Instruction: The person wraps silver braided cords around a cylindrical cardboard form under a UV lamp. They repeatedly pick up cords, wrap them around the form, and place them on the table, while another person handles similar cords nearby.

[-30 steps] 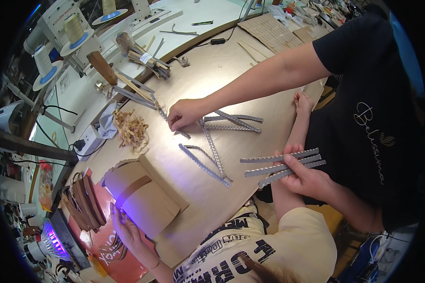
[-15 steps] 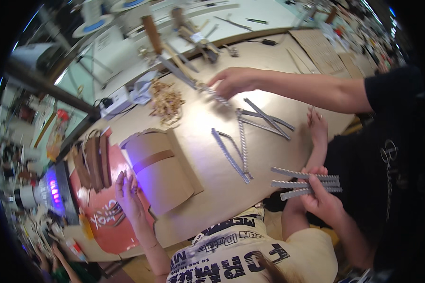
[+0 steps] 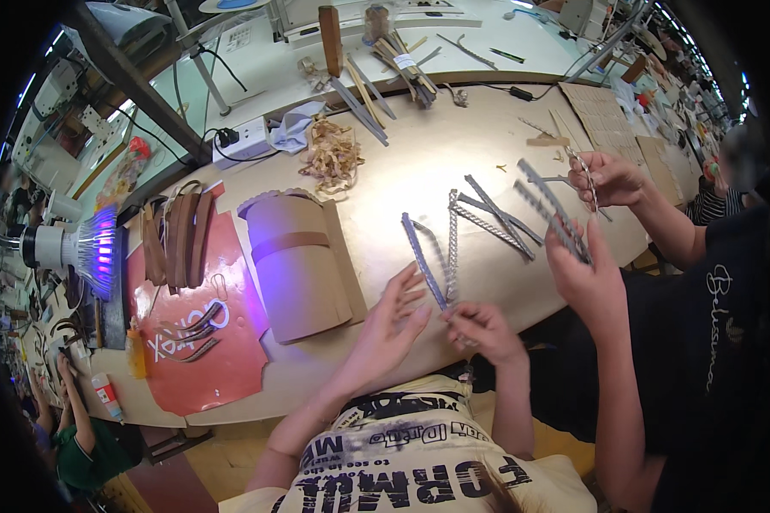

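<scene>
**Both hands now on the silver strip**

The left hand (image 3: 391, 318), fingers spread wide, now lies flat on the table (image 3: 419, 171) beside the cardboard roll (image 3: 304, 265), no longer down at the red sheet (image 3: 201, 342). The right hand (image 3: 481, 329) pinches the near end of a studded silver strip (image 3: 426, 263). A co-worker's hands (image 3: 583, 274) now lift strips they earlier held low.

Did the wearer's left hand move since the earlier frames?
Yes. The left hand crossed from the cardboard roll's left edge to its right side, next to the metal strip.
</scene>
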The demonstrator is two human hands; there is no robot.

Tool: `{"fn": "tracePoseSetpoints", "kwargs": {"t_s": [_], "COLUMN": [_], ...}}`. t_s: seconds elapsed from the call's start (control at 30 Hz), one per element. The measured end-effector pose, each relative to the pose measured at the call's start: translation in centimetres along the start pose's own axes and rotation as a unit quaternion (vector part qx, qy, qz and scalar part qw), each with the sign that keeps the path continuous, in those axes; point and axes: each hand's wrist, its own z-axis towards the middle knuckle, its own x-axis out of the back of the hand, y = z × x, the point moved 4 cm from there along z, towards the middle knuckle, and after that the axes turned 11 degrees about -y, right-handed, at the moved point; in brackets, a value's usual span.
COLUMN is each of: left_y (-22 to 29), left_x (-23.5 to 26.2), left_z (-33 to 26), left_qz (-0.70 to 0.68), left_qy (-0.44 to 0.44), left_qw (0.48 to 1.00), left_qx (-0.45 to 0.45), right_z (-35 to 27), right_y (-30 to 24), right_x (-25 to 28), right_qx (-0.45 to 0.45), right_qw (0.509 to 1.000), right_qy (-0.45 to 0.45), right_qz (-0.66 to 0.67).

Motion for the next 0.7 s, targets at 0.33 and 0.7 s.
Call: {"fn": "tracePoseSetpoints", "kwargs": {"t_s": [0.33,0.7], "left_y": [1.4,-1.9], "left_x": [-2.1,1.2], "left_z": [4.5,-1.9], "left_qz": [-0.135,-0.199], "left_qy": [-0.107,-0.068], "left_qw": [0.984,0.969], "left_qx": [0.051,0.131], "right_z": [-2.5,6.6], "right_y": [-3.3,-0.9], "right_x": [1.2,-3.3], "right_qx": [-0.016,0.120], "right_qw": [0.988,0.626], "right_qy": [0.043,0.120], "right_qz": [-0.148,-0.761]}}
